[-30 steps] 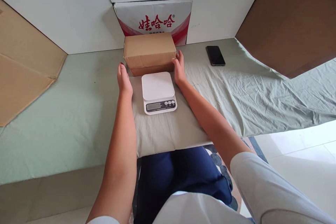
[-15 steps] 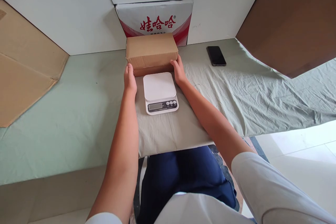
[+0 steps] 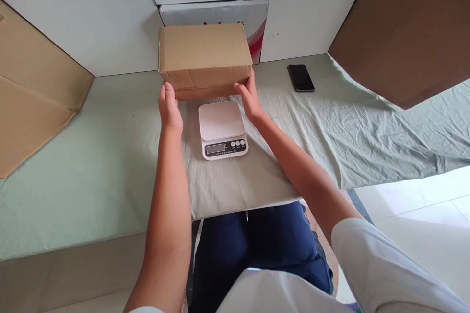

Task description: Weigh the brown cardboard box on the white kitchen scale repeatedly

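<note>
White scale [image 3: 222,128] sits nearest on a wrinkled green cloth [image 3: 330,132], its smooth pan bare. Just beyond and above it, left hand [image 3: 169,107] and right hand [image 3: 249,99] clamp the ends of a plain cardboard box [image 3: 204,56], lifted off the counter [image 3: 91,156]. Phone [image 3: 300,77] lies well right. Printed carton [image 3: 257,19] stands behind, against the white wall.

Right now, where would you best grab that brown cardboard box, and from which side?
Hold the cardboard box by its two short ends near the bottom edge, one hand from each side. It is wide, flat-sided and has no handle, so opposing palms suit it, much as the left hand and right hand sit.
</note>
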{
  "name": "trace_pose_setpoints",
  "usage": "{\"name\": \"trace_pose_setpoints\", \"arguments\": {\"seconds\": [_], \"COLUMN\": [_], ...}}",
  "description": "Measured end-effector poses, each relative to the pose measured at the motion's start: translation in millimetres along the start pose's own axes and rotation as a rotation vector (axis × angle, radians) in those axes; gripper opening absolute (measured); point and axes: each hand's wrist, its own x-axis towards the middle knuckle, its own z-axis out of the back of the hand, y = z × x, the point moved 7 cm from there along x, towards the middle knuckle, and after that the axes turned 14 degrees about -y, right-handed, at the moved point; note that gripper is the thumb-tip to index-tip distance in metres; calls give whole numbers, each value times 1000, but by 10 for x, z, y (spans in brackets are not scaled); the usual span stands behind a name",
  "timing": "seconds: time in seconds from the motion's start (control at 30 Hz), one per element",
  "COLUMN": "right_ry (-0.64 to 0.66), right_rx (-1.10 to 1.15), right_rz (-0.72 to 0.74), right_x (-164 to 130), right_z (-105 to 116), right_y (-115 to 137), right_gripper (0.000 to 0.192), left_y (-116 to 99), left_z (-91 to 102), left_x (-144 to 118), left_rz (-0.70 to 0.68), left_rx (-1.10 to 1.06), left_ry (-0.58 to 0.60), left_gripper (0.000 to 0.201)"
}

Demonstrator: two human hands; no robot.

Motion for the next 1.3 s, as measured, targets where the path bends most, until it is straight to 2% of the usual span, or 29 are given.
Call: {"name": "trace_pose_setpoints", "arguments": {"seconds": [0.07,0.13,0.2,0.3,0.37,0.63,1.0,1.2,1.3], "right_ry": [13,32,48,23,-1,-27,-13,-25,-32], "right_rx": [-8,-3,5,17,25,63,39,21,-20], "right_rz": [47,89,104,67,37,-83,-62,-91,-59], "right_x": [-113,-335,-627,-1006,-1135,-1115,-1124,-1115,-1086], "right_z": [61,159,273,419,454,410,401,409,465], "right_y": [284,544,694,679,597,453,460,488,443], "right_gripper": [88,89,86,80,79,79,76,80,82], "left_y": [-271,-523,-662,-726,-699,-510,-446,-452,-451], "left_z": [90,167,240,298,314,310,355,359,412], "left_x": [-184,-480,-809,-1172,-1268,-1238,-1236,-1228,-1207], "left_rz": [-11,-21,3,-9,-15,93,73,36,-16], "left_rx": [-25,-53,-57,-44,-24,-16,-2,12,21], "left_ry": [-33,-39,-46,-21,-9,-5,-23,-21,-37], "left_gripper": [74,74,76,77,77,79,75,74,76]}}
